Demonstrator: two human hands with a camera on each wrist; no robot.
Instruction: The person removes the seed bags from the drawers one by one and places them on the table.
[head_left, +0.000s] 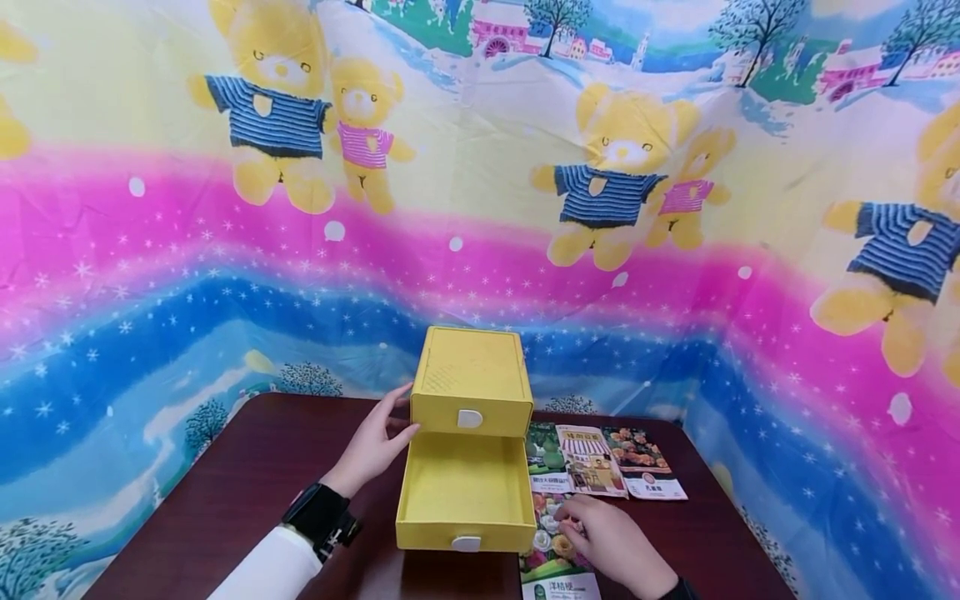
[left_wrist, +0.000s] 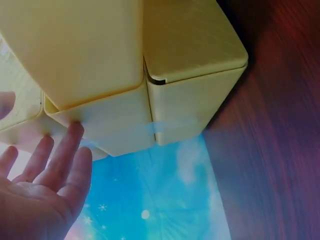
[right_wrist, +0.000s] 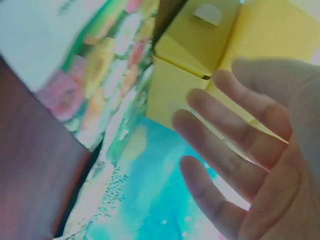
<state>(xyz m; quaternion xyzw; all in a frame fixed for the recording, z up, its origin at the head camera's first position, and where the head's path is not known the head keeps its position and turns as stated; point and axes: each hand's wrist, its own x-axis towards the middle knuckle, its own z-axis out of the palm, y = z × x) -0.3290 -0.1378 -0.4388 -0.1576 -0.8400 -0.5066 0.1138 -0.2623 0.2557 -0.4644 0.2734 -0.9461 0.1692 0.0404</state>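
A yellow two-drawer box (head_left: 471, 362) stands on the table, its lower drawer (head_left: 465, 479) pulled out and its upper drawer (head_left: 450, 410) pushed in. Each drawer front has a white tab. At the box's left side is my left hand (head_left: 375, 446), fingers extended along the wall; in the left wrist view its fingertips (left_wrist: 75, 127) are at the yellow side. My right hand (head_left: 607, 537) hovers above a flower packet (head_left: 558, 562) right of the drawer. Its fingers, loosely bent and spread in the right wrist view, hold nothing.
Behind the right hand lie three more printed packets: a green one (head_left: 545, 450), one with a striped awning (head_left: 592, 458) and one with orange flowers (head_left: 645, 462). A bear-print cloth (head_left: 465, 275) hangs around the dark red table (head_left: 300, 433).
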